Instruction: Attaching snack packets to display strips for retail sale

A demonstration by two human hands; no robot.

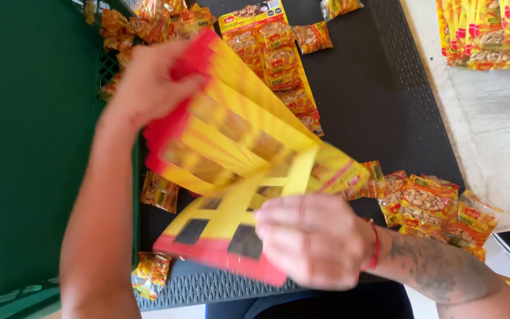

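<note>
Between left hand [149,82] and right hand [311,239], both clenched on fanned yellow-and-red cardboard display cards [237,159]: best pinching near edges, separating one card above small peanut packets [426,204].

We see yellow-and-red display cards [237,147]: thin cardboard, smooth, slight sheen, cut-out windows. Snack packets [426,204] right: glossy crinkled plastic film, clear panels. Far card strip [273,53] loaded with the same shiny film. Black tray [385,88]: matt plastic, smooth centre, perforated grid rim. Green crate [30,147] left: matt plastic. Worktop [491,124] far right: rough, worn whitish surface. Wrist cord [376,245]: red thread.
</note>
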